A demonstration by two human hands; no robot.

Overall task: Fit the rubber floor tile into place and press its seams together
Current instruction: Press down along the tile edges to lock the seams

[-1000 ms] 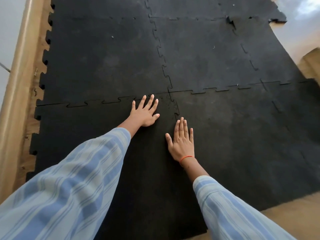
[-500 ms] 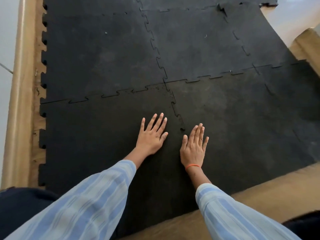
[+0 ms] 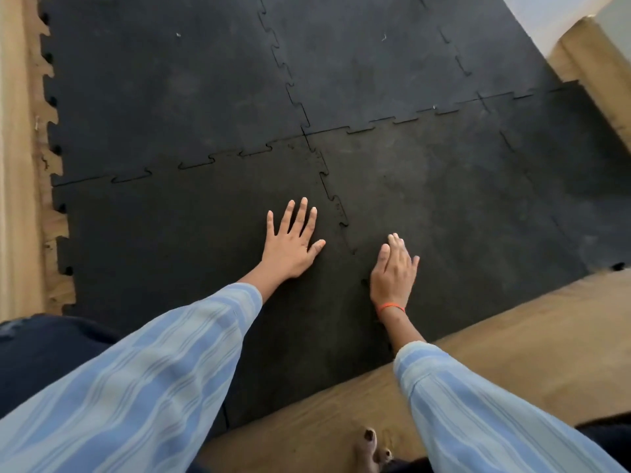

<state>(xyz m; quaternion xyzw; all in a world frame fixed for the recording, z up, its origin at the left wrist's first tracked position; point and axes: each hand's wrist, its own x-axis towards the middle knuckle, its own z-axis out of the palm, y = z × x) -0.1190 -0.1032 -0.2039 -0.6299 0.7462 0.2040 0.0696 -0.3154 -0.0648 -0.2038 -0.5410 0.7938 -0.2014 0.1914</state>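
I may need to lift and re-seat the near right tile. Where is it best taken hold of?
Probably at the near edge of the near right tile, coming from the wooden floor side. That edge lies free, while its left and far edges are locked in toothed seams. The right hand is closest.
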